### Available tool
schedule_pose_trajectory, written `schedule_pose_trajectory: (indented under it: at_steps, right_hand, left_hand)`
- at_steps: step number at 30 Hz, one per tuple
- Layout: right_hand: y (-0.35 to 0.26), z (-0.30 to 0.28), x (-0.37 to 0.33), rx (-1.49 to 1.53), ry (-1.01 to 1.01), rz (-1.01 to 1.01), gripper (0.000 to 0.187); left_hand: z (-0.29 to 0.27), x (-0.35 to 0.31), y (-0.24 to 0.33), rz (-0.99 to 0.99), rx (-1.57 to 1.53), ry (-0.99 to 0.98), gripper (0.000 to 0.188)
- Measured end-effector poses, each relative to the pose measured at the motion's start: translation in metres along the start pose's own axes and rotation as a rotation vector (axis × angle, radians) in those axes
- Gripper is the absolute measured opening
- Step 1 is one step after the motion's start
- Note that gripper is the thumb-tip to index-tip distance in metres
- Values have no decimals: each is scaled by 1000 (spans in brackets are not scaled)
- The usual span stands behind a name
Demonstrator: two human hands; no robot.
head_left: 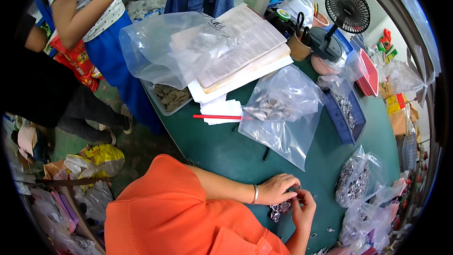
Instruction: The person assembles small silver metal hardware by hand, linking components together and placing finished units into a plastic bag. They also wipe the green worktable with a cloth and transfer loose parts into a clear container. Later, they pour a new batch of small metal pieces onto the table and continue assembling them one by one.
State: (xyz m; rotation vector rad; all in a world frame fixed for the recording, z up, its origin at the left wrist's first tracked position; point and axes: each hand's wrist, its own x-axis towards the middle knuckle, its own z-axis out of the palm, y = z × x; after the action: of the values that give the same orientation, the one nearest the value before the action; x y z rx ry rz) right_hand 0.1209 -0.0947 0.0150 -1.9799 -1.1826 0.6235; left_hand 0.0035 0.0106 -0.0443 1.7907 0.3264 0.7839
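My left hand (277,189), with a silver bangle at the wrist, reaches across the green table with its fingers bent down. Close against it is my right hand (304,208), thumb and fingers pinched together. The fingertips of both hands meet over a small bunch of shiny metal pieces (275,212), with dark and reddish parts, like charms or key rings. The fingers cover part of the bunch, so what exactly each hand pinches is too small to make out. A few loose metal bits (330,230) lie on the table right of my right hand.
Ahead lies a clear bag of silver rings (273,108), beside a red pen (217,116) and stacked papers (240,42). To the right are a blue bin (347,113), bagged metal parts (353,182) and a black fan (348,9). People stand beyond the table's far left.
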Motion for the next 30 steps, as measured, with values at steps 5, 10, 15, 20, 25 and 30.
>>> schedule_pose_trajectory:
  at_steps: [5, 10, 15, 20, 25, 30]
  right_hand:
    - [9, 2, -6, -29, 80, 24, 6]
    - [16, -3, -6, 10, 232, 37, 4]
    - [8, -5, -2, -61, 250, 16, 4]
    - [8, -9, 2, -105, 250, 16, 5]
    - [19, -10, 0, 378, 388, 189, 5]
    - [14, -21, -21, 829, 440, 280, 13]
  left_hand:
    - [0, 1, 1, 20, -10, 10, 26]
    - [-5, 7, 4, -16, -20, 11, 25]
    - [-5, 5, 4, -11, 10, -24, 25]
    - [-6, 11, 9, -26, -19, -61, 22]
    - [-11, 14, 5, -72, 0, -24, 19]
    - [-5, 14, 6, -122, -45, -60, 18]
